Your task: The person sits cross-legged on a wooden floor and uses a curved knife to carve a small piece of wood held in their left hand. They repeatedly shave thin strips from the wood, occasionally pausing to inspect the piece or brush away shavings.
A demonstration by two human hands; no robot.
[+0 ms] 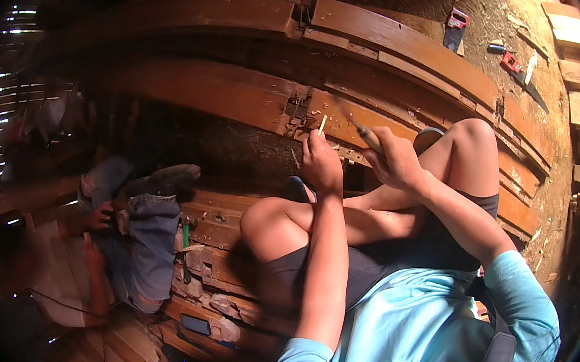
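The left hand [321, 162] pinches one small, pale stick [322, 124] near the brown wood [224, 89]. The right hand [393, 157] curls around one tool [370, 138]; its thin blade [348, 113] looks blurry. Two red-handled saws [455, 31] lie on the ground [488, 10]. Shadow partly hides one other person [145, 228].

No lettering, number or sign legible anywhere in frame. Upper right: red-handled saw [455, 35], pale patches on grip, too small to make out as print. Second saw [522, 79] just below it: same. Lower left: dark-screened device [195, 324], nothing readable.
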